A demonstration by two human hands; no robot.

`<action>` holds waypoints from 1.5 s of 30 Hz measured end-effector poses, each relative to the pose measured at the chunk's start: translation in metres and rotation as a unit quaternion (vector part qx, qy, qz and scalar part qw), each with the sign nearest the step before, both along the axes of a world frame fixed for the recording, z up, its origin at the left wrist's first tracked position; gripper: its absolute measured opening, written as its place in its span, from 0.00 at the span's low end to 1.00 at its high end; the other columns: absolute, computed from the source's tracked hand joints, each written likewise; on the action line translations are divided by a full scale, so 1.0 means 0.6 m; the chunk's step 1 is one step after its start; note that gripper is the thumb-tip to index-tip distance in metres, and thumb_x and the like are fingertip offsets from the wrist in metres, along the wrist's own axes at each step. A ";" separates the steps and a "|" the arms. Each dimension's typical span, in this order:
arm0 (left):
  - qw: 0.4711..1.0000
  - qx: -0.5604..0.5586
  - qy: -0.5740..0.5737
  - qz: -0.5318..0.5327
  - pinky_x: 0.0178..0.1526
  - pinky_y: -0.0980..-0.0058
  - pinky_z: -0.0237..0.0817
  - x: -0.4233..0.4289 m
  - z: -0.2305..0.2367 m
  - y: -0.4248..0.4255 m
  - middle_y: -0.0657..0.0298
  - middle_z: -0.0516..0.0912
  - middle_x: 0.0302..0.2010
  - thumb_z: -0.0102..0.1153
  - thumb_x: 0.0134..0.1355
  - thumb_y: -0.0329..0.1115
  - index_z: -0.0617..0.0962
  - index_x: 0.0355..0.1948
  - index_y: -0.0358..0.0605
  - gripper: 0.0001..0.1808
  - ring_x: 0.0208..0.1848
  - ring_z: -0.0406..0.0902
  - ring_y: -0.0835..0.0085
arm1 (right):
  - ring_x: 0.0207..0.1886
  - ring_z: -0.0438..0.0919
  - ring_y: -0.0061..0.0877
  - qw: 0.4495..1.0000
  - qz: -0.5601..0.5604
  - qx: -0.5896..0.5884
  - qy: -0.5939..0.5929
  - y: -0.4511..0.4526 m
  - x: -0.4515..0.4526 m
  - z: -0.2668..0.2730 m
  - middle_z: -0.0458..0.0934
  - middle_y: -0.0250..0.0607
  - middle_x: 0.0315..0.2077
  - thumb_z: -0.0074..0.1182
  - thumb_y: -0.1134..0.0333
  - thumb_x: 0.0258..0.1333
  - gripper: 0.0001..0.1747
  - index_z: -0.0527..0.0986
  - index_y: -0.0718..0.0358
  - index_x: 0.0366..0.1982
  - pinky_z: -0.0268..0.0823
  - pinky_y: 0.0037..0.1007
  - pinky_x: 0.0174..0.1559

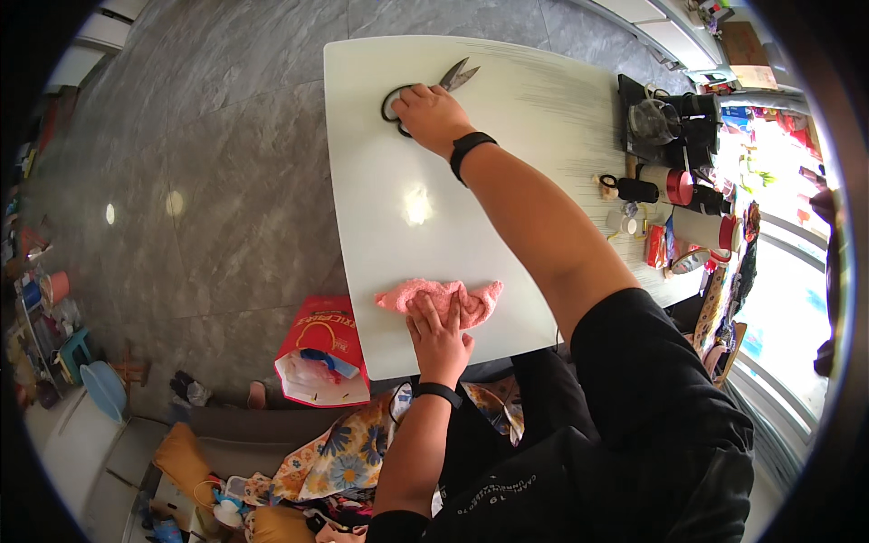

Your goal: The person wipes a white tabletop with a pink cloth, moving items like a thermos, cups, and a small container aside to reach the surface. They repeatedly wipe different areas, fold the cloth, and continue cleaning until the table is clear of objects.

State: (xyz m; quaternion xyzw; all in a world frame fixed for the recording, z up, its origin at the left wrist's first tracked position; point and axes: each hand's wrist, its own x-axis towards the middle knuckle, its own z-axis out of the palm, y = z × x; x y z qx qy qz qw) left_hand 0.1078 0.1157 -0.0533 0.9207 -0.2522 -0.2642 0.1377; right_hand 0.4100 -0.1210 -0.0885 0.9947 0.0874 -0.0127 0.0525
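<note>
A pink cloth (478, 305), fluffy and bunched into folds, lies near the front edge of the white table (380, 224). On top of it rests my left hand (438, 332), fingers spread and pressing into the folds. At the table's far left end my right hand (429, 115) is closed over the black-handled scissors (459, 75). The blades stick out past my fingers, slightly apart and pointing away to the right. One handle loop shows to the left of my hand; the rest of the handles is partly covered. Each wrist wears a black band.
Beside the table's front left corner stands a red paper bag (319, 346) with plastic in it. Along the right end are a glass pot (655, 122), a white bottle with a pink lid (703, 229) and a red packet (656, 246). A flowered cloth (346, 455) covers the sofa below.
</note>
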 end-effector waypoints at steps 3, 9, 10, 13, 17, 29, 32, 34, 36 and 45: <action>1.000 0.007 -0.006 -0.005 0.73 0.38 0.52 0.001 0.001 -0.001 0.31 0.55 0.76 0.69 0.51 0.49 0.67 0.76 0.59 0.49 0.76 0.52 0.25 | 0.51 0.78 0.31 0.991 0.115 -0.030 0.054 -0.016 -0.022 0.010 0.80 0.32 0.44 0.54 0.69 0.60 0.09 0.78 0.57 0.42 0.72 0.35 0.52; 1.000 0.022 -0.004 -0.018 0.74 0.36 0.49 0.004 0.006 -0.004 0.28 0.53 0.76 0.70 0.51 0.49 0.67 0.76 0.58 0.49 0.76 0.51 0.23 | 0.43 0.79 0.27 0.965 0.258 -0.006 0.036 -0.027 -0.152 0.046 0.76 0.31 0.35 0.55 0.66 0.56 0.04 0.75 0.55 0.35 0.73 0.31 0.45; 1.000 0.024 0.003 -0.020 0.74 0.36 0.49 0.004 0.006 -0.003 0.27 0.53 0.76 0.70 0.51 0.49 0.67 0.76 0.57 0.49 0.76 0.50 0.23 | 0.42 0.78 0.27 0.966 0.253 -0.004 0.056 -0.025 -0.184 0.056 0.75 0.31 0.34 0.56 0.65 0.55 0.05 0.75 0.55 0.34 0.72 0.31 0.44; 0.998 0.042 0.007 -0.043 0.74 0.37 0.50 0.001 0.006 -0.005 0.26 0.52 0.75 0.69 0.52 0.48 0.66 0.76 0.56 0.49 0.75 0.51 0.22 | 0.40 0.79 0.28 0.957 0.278 0.083 -0.011 -0.020 -0.318 0.095 0.77 0.28 0.31 0.57 0.63 0.53 0.04 0.77 0.53 0.30 0.72 0.31 0.40; 0.995 0.063 -0.029 -0.066 0.73 0.38 0.54 0.001 0.005 -0.014 0.25 0.52 0.75 0.68 0.52 0.48 0.64 0.77 0.57 0.50 0.75 0.51 0.22 | 0.40 0.78 0.28 0.957 0.257 0.122 0.060 -0.055 -0.514 0.141 0.77 0.29 0.33 0.56 0.61 0.54 0.06 0.77 0.52 0.33 0.70 0.32 0.44; 0.998 0.051 -0.030 0.019 0.76 0.32 0.41 -0.023 -0.020 -0.044 0.28 0.52 0.75 0.69 0.60 0.47 0.67 0.76 0.61 0.43 0.78 0.44 0.25 | 0.54 0.76 0.32 0.970 -0.014 0.051 0.239 -0.338 -0.846 0.086 0.79 0.32 0.44 0.61 0.63 0.51 0.14 0.77 0.52 0.42 0.68 0.40 0.56; 0.998 0.021 -0.047 0.022 0.77 0.35 0.43 -0.036 -0.033 -0.072 0.31 0.48 0.77 0.69 0.59 0.40 0.67 0.75 0.66 0.43 0.78 0.42 0.22 | 0.52 0.75 0.31 0.968 -0.037 0.073 0.239 -0.371 -0.862 0.075 0.76 0.32 0.40 0.59 0.67 0.51 0.10 0.77 0.52 0.38 0.68 0.36 0.55; 0.998 0.022 -0.066 -0.001 0.77 0.35 0.43 -0.023 -0.036 -0.080 0.32 0.48 0.78 0.69 0.60 0.39 0.68 0.75 0.67 0.42 0.78 0.42 0.22 | 0.50 0.75 0.31 0.965 -0.039 0.077 0.249 -0.381 -0.866 0.072 0.76 0.32 0.39 0.58 0.68 0.52 0.08 0.76 0.53 0.37 0.68 0.36 0.54; 0.997 0.016 -0.073 -0.029 0.76 0.36 0.43 0.006 -0.036 -0.084 0.34 0.48 0.78 0.67 0.62 0.39 0.67 0.75 0.67 0.40 0.79 0.43 0.26 | 0.49 0.75 0.31 0.963 -0.043 0.070 0.257 -0.385 -0.870 0.069 0.75 0.32 0.38 0.57 0.69 0.52 0.07 0.75 0.53 0.36 0.67 0.37 0.54; 0.987 -0.027 -0.127 -0.094 0.76 0.41 0.48 0.214 -0.068 -0.121 0.43 0.54 0.79 0.62 0.64 0.37 0.64 0.77 0.66 0.40 0.78 0.51 0.34 | 0.54 0.74 0.32 0.968 -0.063 0.014 0.244 -0.371 -0.874 0.067 0.76 0.35 0.43 0.56 0.69 0.53 0.10 0.76 0.55 0.40 0.63 0.40 0.59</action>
